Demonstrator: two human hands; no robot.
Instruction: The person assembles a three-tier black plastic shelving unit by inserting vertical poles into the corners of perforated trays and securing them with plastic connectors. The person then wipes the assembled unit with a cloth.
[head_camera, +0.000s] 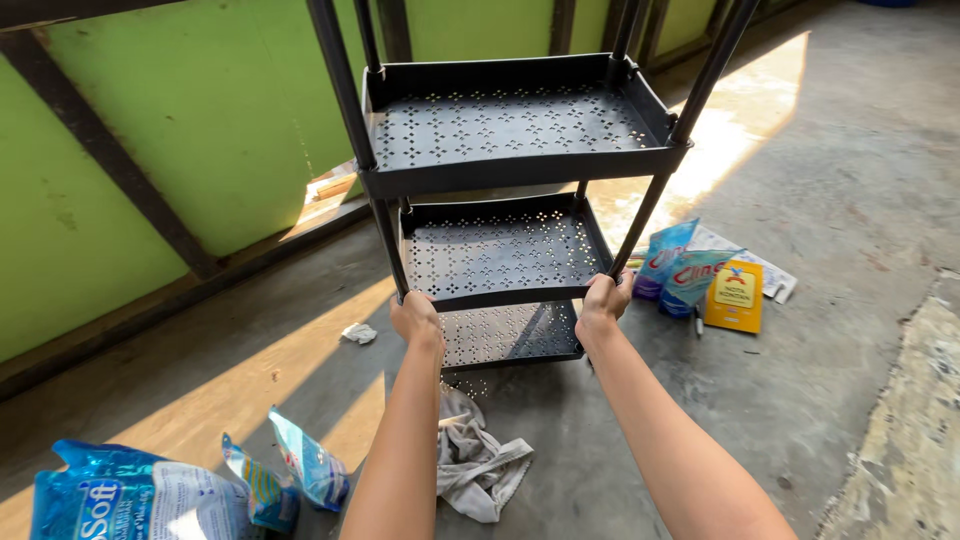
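Gripping the black rack (510, 250) at its middle shelf, left hand (416, 318) and right hand (603, 298) seem curled tight around the front posts; rag (478, 462) lies below.

Two bare forearms enter from the bottom centre of the frame. No sleeves in view; both arms uncovered up to the lower edge. Left hand (415, 318) and right hand (603, 297) sit mid-frame: no gloves, no rings, no watch or band at either wrist. Arms slim, straight. Fingers mostly hidden; nails cannot be made out.
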